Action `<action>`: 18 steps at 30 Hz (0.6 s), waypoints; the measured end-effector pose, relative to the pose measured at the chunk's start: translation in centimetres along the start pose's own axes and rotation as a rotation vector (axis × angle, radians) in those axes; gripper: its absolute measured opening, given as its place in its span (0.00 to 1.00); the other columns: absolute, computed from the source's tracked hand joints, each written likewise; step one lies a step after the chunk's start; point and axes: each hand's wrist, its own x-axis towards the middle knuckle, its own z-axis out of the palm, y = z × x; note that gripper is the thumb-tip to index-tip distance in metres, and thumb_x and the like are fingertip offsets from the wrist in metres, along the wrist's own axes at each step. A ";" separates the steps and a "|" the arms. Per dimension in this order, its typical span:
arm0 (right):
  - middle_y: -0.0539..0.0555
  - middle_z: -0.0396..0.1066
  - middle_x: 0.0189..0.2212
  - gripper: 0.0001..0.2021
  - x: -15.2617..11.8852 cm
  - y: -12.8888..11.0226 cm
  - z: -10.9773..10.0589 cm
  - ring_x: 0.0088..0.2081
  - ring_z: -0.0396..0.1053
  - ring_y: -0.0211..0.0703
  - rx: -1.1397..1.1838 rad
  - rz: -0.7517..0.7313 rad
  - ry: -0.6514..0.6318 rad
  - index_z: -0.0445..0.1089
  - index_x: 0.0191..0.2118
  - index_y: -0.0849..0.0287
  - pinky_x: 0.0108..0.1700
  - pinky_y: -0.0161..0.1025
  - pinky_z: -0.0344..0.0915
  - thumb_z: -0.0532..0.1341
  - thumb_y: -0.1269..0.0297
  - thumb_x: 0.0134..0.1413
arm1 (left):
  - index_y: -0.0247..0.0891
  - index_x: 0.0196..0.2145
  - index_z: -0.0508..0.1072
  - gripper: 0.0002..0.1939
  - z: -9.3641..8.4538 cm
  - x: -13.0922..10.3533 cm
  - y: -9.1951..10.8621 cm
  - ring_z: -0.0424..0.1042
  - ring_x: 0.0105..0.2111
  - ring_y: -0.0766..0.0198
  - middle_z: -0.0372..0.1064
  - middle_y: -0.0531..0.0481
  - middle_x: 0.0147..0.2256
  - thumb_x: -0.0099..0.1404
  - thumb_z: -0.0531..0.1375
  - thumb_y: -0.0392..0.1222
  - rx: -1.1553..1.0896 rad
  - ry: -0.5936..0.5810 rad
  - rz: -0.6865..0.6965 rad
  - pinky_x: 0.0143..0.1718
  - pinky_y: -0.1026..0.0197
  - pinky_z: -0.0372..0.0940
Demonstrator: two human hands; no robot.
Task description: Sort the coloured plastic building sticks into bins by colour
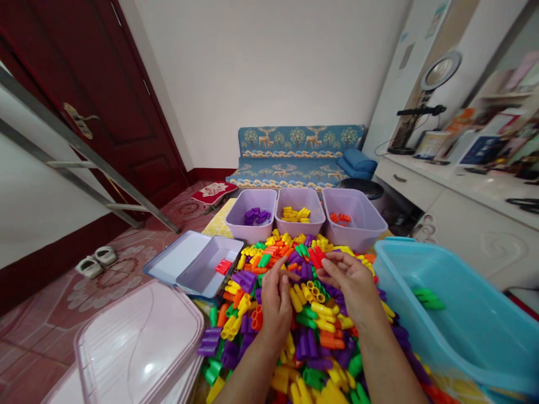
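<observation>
A heap of plastic tube-shaped toy blocks [309,322] in purple, yellow, green, orange and red covers the middle of the table. My right hand [351,283] pinches a red tube block [316,257] between thumb and fingers, just above the far part of the heap. Over the heap to the left, my left hand [277,294] has its fingers apart and bent, with nothing seen in it. Beyond the hands stand three lilac bins: one with purple blocks [256,216], one with yellow blocks [296,214], one with orange blocks [340,219].
At the left is a grey-blue box [197,275] with red blocks inside; pink lids [138,336] lie nearer. A large blue tub [475,331] on the right holds green blocks. Further off are a patterned sofa [295,163], a ladder [101,163] and a white dresser [463,219].
</observation>
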 end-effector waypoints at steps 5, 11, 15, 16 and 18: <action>0.51 0.76 0.29 0.22 -0.1 -0.2 -0.1 0.30 0.76 0.40 0.071 0.007 0.020 0.69 0.37 0.59 0.33 0.34 0.74 0.74 0.56 0.35 | 0.39 0.56 0.65 0.18 -0.2 0.0 0.1 0.72 0.41 0.59 0.75 0.48 0.36 0.71 0.49 0.41 0.080 0.006 0.024 0.49 0.54 0.61; 0.52 0.77 0.32 0.26 0.2 0.2 -0.6 0.30 0.76 0.42 0.022 -0.008 0.013 0.71 0.45 0.58 0.36 0.40 0.75 0.72 0.56 0.37 | 0.41 0.45 0.73 0.13 -0.2 0.3 0.1 0.71 0.40 0.60 0.75 0.49 0.35 0.68 0.51 0.34 0.193 -0.072 0.142 0.48 0.53 0.60; 0.54 0.78 0.35 0.17 -0.2 -0.9 -0.5 0.35 0.75 0.45 -0.319 -0.045 -0.273 0.75 0.41 0.58 0.38 0.40 0.72 0.68 0.59 0.44 | 0.40 0.37 0.75 0.12 -0.1 0.5 -0.1 0.70 0.38 0.60 0.73 0.49 0.33 0.64 0.53 0.31 0.291 -0.114 0.181 0.48 0.52 0.60; 0.53 0.78 0.35 0.13 -0.5 -1.4 -0.1 0.36 0.75 0.45 -0.429 -0.075 -0.391 0.76 0.40 0.58 0.39 0.40 0.71 0.66 0.62 0.46 | 0.40 0.35 0.75 0.11 -0.1 0.6 -0.2 0.69 0.38 0.59 0.73 0.50 0.32 0.62 0.54 0.31 0.304 -0.116 0.185 0.48 0.52 0.60; 0.51 0.78 0.34 0.09 -1.2 -2.3 1.4 0.35 0.74 0.43 -0.610 -0.143 -0.619 0.78 0.36 0.56 0.39 0.38 0.70 0.62 0.68 0.48 | 0.39 0.30 0.74 0.07 0.2 0.6 -0.7 0.69 0.36 0.59 0.71 0.50 0.29 0.60 0.56 0.32 0.328 -0.115 0.185 0.46 0.52 0.61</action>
